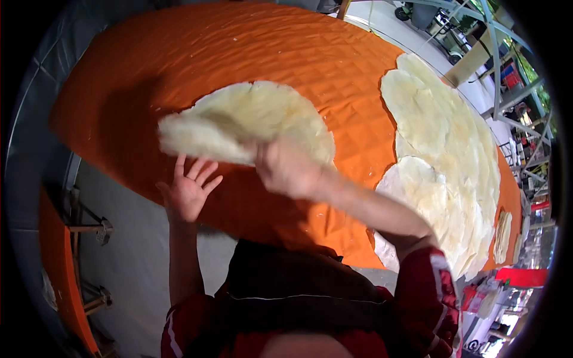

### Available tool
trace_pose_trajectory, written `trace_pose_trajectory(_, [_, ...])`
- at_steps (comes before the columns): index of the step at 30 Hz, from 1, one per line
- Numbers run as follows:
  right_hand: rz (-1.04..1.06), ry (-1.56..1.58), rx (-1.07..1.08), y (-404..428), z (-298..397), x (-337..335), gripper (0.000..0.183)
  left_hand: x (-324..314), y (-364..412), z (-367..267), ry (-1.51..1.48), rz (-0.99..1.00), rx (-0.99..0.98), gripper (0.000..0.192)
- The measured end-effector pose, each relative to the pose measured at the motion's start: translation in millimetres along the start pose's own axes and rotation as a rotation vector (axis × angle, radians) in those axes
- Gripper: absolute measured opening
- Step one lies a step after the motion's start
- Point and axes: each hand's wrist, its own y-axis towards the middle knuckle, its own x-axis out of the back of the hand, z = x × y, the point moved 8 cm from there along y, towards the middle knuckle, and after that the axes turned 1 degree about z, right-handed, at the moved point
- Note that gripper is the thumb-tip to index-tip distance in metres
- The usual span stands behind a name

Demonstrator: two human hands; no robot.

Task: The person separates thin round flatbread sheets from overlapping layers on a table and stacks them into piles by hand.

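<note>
A large, thin, pale flatbread sheet [268,105] lies partly on the orange quilted cloth [250,53] in front of me. Its near-left edge is lifted and folded over, blurred by motion. My right hand [288,168], also blurred, is closed at the near edge of the sheet and grips it there. Below the raised flap is my left hand [190,190], palm up with fingers spread. Its fingertips come close to the flap; whether they touch it cannot be made out.
On the right, many overlapping flatbread sheets [443,147] cover the cloth. A small folded stack [503,237] sits beyond them. A second orange-covered table [67,268] stands at the left, above the grey floor [130,241]. Metal framing [497,67] rises at the upper right.
</note>
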Motion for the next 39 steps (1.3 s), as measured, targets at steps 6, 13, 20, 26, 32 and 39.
trace_pose_trajectory(6, [-0.454, 0.892, -0.331, -5.4, -62.3, 164.3, 0.021, 47.9, -1.1, 42.2, 0.602, -0.504, 0.103, 0.058])
trace_pose_trajectory(13, [-0.371, 1.37, -0.756, -126.9, -263.9, 12.3, 0.036, 20.5, 36.7, 28.6, 0.599, -0.286, -0.044, 0.041])
trace_pose_trajectory(20, [-0.673, 1.122, -0.863, -196.1, -284.3, -39.6, 0.037, 93.3, 50.5, 44.5, 0.814, -0.598, -0.079, 0.055])
trace_pose_trajectory(26, [-0.275, 1.153, -1.077, -234.7, -174.1, -90.5, 0.023, -0.1, 67.3, 28.0, 2.124, -0.46, -0.173, 0.068])
trace_pose_trajectory(32, [-0.197, 1.31, -1.083, -217.1, -143.9, -146.9, 0.023, -66.6, 59.1, 226.2, 2.474, 0.77, -0.09, 0.066])
trace_pose_trajectory(39, [-0.17, 1.143, -1.157, -221.4, -149.4, -136.1, 0.016, -42.4, 53.5, 252.7, 2.438, 0.823, -0.016, 0.065])
